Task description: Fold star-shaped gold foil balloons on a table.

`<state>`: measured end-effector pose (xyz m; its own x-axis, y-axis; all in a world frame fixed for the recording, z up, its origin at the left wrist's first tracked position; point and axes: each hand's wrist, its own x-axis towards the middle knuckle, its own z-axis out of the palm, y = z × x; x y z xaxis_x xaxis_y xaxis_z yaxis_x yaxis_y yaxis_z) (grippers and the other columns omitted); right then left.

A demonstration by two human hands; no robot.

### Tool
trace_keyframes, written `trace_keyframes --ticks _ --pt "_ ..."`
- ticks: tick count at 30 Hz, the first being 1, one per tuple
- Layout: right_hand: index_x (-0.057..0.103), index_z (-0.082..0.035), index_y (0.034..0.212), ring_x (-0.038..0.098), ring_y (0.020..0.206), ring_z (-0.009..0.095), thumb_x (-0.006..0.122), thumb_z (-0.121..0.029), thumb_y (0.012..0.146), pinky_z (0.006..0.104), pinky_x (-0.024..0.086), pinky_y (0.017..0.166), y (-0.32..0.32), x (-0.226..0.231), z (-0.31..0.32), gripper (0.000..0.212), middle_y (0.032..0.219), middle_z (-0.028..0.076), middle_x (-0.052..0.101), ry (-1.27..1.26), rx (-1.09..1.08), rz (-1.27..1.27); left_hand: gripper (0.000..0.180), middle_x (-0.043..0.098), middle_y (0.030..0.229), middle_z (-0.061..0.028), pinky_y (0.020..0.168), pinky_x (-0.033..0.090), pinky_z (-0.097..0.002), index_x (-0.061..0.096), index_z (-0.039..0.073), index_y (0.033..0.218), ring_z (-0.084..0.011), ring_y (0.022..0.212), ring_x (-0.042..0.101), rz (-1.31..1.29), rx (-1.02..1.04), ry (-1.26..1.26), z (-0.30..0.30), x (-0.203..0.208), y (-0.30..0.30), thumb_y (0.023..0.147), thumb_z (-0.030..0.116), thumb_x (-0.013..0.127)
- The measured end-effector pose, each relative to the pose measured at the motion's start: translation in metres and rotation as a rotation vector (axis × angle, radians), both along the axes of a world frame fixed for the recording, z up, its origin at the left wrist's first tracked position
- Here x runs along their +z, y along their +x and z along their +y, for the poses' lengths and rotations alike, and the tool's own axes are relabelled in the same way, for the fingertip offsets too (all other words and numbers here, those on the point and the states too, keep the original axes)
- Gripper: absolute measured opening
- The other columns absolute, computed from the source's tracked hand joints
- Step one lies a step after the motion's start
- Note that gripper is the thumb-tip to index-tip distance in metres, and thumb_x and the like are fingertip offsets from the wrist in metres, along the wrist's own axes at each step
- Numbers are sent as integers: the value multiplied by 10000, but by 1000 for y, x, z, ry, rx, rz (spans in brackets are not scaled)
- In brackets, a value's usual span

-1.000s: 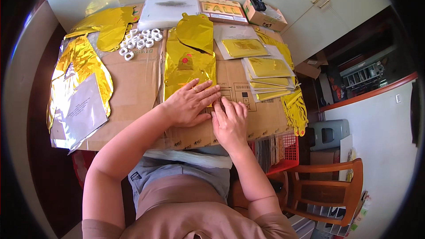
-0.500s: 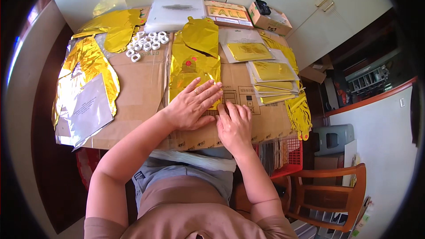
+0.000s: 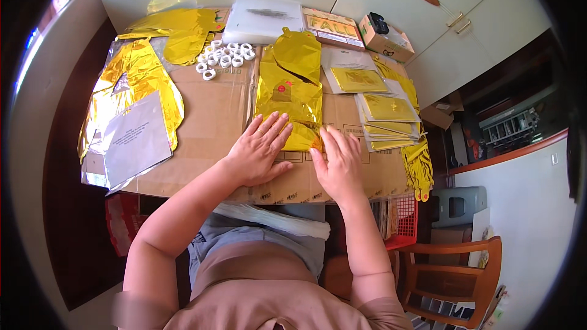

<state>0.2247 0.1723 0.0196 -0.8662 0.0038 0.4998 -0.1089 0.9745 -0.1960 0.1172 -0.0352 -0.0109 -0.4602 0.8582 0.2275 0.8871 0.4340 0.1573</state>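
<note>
A flat gold foil balloon (image 3: pixel 295 95) with a small red mark lies lengthwise on the cardboard sheet (image 3: pixel 208 128) before me. A crease crosses its near end. My left hand (image 3: pixel 260 154) lies flat with fingers stretched out, their tips on the foil's near left part. At the near right corner of the foil is my right hand (image 3: pixel 339 162), thumb and forefinger apart on either side of that corner, the other fingers extended. Right of it lie several clear packets (image 3: pixel 388 110) of folded gold foil. One more packet (image 3: pixel 358 79) lies just behind them on a pale sleeve.
Several small white rolls (image 3: pixel 225 55) cluster at the back left, near loose gold foil (image 3: pixel 147 73) and a grey printed sleeve (image 3: pixel 136 137). Along the back stand a stack of clear bags (image 3: pixel 263 15), a flat printed box (image 3: pixel 333 27) and a small carton (image 3: pixel 385 43). Gold foil strips (image 3: pixel 417 168) hang over the right edge.
My left hand has slid left and my right hand slightly right, so they are farther apart. The foil's creased near end now shows between them. The whole view has shifted a little.
</note>
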Motion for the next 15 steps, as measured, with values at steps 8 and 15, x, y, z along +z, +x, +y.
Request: trace_keyframes --ticks 8,15 --pt "277 -5 1581 206 1537 381 474 -516 1027 539 140 1240 -18 -23 3 779 1656 210 236 57 119 -407 838 310 1618 -237 1247 154 -524 341 -32 1540 -379 1528 246 -26 -15 16 -1 -1 2 992 589 468" --pt "260 11 1581 194 1539 384 606 -550 931 587 128 1233 53 -15 -18 925 1658 215 218 99 128 -482 870 293 1622 -240 1246 181 -511 338 -22 1540 -381 1521 264 -162 -127 70 -29 15 58 943 562 579"
